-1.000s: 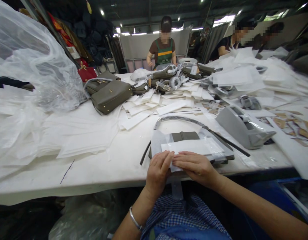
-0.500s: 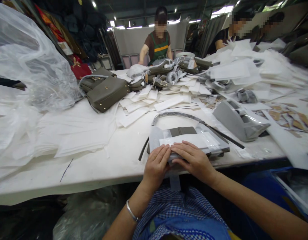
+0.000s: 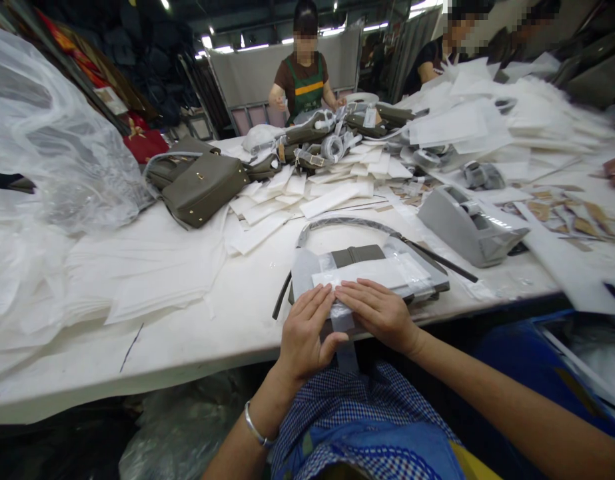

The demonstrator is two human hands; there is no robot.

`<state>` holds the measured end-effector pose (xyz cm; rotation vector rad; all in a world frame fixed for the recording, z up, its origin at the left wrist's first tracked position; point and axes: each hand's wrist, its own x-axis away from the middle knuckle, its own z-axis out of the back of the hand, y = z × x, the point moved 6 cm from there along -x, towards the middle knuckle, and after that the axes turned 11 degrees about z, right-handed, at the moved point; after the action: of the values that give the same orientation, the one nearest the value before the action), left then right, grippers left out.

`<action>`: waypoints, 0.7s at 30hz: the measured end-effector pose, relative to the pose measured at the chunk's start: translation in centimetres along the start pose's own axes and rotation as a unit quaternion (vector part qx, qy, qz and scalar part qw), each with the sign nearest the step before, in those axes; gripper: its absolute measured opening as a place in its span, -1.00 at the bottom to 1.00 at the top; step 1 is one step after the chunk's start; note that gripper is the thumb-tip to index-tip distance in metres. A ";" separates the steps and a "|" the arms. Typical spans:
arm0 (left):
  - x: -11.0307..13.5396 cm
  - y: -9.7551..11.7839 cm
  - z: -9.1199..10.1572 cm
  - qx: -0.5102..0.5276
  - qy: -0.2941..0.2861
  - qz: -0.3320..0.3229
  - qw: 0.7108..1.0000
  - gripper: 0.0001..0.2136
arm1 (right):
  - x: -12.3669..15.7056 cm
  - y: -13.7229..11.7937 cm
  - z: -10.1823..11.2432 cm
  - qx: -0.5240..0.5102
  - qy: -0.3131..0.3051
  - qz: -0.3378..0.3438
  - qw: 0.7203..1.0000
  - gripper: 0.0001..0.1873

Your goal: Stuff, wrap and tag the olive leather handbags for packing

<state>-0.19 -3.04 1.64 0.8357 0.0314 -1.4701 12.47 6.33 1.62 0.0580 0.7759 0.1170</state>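
An olive-grey handbag (image 3: 360,253) lies flat near the table's front edge, partly wrapped in white sheeting. Its strap (image 3: 347,221), covered in clear wrap, arches behind it. Across its front is a white foam sheet (image 3: 367,273). My left hand (image 3: 307,327) rests on the sheet's near edge, fingers stretched and thumb apart. Beside it, my right hand (image 3: 377,310) lies flat on the same edge, fingertips almost touching the left ones. A strip of clear tape (image 3: 343,319) hangs down between my hands over the table edge.
A grey tape dispenser (image 3: 462,227) stands right of the bag. Stacked white sheets (image 3: 152,267) and a clear plastic bag (image 3: 72,140) are on the left. Behind lie another olive handbag (image 3: 207,187) and loose white pieces (image 3: 332,193). A co-worker (image 3: 304,80) stands across the table.
My left thumb has moved away from the fingers, showing more of the tape strip. Both hands remain on the handbag's near edge. The co-worker's hands across the table have risen.
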 end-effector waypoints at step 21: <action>-0.4 -0.6 0.0 -0.054 0.108 -0.083 0.989 -0.61 | 5.4 -4.1 0.4 -0.059 -0.071 0.088 0.992 -0.57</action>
<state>-0.76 -2.68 1.56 0.9184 0.3479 -1.5117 16.96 2.93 -2.26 0.0229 0.6193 0.3229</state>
